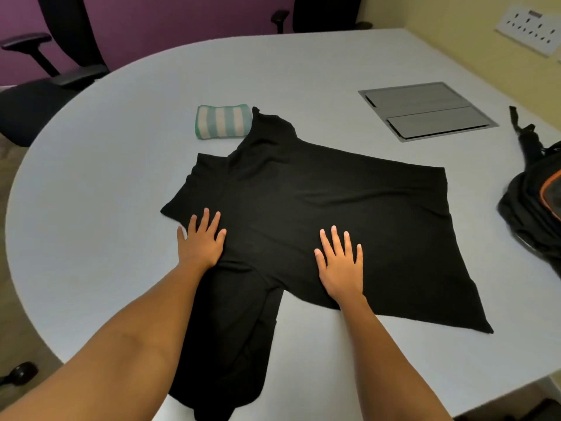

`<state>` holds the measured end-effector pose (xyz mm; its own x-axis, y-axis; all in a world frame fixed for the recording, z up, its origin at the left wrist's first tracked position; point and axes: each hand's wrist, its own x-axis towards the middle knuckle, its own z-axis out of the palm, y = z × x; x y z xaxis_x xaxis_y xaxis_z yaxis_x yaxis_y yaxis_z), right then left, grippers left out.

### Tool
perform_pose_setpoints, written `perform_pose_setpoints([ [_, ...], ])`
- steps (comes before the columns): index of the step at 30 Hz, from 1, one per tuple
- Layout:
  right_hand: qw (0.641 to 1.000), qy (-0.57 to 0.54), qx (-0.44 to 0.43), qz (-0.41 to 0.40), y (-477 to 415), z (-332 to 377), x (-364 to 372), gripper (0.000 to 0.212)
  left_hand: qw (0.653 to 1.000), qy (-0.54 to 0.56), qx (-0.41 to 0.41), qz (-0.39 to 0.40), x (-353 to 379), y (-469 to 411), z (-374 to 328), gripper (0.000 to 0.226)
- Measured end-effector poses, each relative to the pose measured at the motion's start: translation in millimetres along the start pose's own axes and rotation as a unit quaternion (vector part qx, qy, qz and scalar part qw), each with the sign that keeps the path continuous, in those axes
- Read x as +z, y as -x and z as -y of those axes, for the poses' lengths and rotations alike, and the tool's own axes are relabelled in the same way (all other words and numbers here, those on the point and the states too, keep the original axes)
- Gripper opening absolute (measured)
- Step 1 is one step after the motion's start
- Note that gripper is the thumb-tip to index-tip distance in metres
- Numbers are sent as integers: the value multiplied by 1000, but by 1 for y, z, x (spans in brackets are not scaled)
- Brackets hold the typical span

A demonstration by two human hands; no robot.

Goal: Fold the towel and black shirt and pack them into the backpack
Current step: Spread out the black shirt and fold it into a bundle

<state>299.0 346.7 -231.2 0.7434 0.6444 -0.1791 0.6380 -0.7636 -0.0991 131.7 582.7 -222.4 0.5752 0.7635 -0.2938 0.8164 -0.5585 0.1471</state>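
Closest to the camera, two bare forearms are reaching out over a pale grey-blue counter (106,208) with a rounded edge, and one sleeve of the black shirt (303,202) is trailing back toward the near edge between them. The left hand (202,240) is lying flat on the shirt near its shoulder, grip open with the fingers straight and slightly spread, not pinching any fabric. The right hand (341,265) is doing the same thing a bit further right, palm down on the body of the shirt, grip open too. The shirt itself is lying spread out mid-counter, hem pointing right and the other sleeve pointing away from the camera. That far sleeve is ending just beside the towel (223,121), which is sitting already folded into a small green-and-white striped block; can't tell if the two are actually touching. Over at the right edge the backpack (537,202) is slumping on the counter, dark with an orange trim, only partly in frame and well apart from the shirt. Beyond the shirt, a grey metal cable hatch (425,110) is sitting flush in the surface. Past the counter, a black office chair (45,86) is standing at the left against a purple wall (167,19), a second chair (321,13) is showing at the far edge, and a white socket panel (529,28) is sitting on the yellowish wall at the right.
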Motion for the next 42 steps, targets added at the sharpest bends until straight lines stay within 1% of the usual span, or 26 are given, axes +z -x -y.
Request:
perform_pose_setpoints([
  [3,1000,1,-6,2,18,-2,2,55,1000,22,-4,-20,0,16,5,56],
  [6,1000,3,-2,-3,38,-9,4,54,996,73,-4,-56,6,40,10,56],
  [9,1000,-3,6,-2,63,-16,6,54,991,113,-2,-74,15,69,13,56],
  [14,999,-13,19,32,93,-11,8,56,992,100,-14,-76,23,111,24,62],
  [17,998,-27,20,49,109,-3,7,57,991,98,-27,-83,26,133,29,57],
  [19,998,-47,-11,27,118,7,6,57,994,73,-19,-82,28,144,30,53],
  [21,993,-72,-92,-12,127,22,5,53,994,66,-13,-84,28,152,31,50],
  [22,987,-81,-138,-22,132,30,5,50,994,67,-11,-85,28,156,32,49],
  [24,975,-89,-201,-29,141,43,7,44,993,73,-5,-97,28,161,31,44],
  [26,966,-79,-239,-54,147,52,10,38,989,88,-2,-117,26,165,31,38],
  [28,959,-67,-262,-81,147,57,10,37,986,106,-10,-128,21,166,31,33],
  [30,952,-74,-280,-97,147,64,4,26,983,126,-25,-129,17,167,31,30],
  [31,949,-84,-290,-91,147,67,1,18,982,138,-34,-125,15,167,31,28],
  [32,947,-99,-296,-78,148,71,-3,14,980,153,-45,-118,13,167,31,26],
  [33,947,-123,-291,-54,150,76,-9,14,978,169,-57,-106,11,167,31,25],
  [35,950,-181,-253,-7,159,83,-25,15,972,202,-81,-85,4,169,29,24],
  [37,946,-221,-237,7,165,94,-42,15,970,214,-97,-60,-6,165,27,25],
  [39,924,-314,-219,15,176,103,-61,17,968,225,-103,-37,-16,164,27,25],
  [41,882,-438,-172,26,183,112,-82,20,954,281,-104,-25,-27,163,29,22],
  [42,867,-474,-153,28,185,116,-93,25,941,322,-97,-26,-34,162,29,20],
])
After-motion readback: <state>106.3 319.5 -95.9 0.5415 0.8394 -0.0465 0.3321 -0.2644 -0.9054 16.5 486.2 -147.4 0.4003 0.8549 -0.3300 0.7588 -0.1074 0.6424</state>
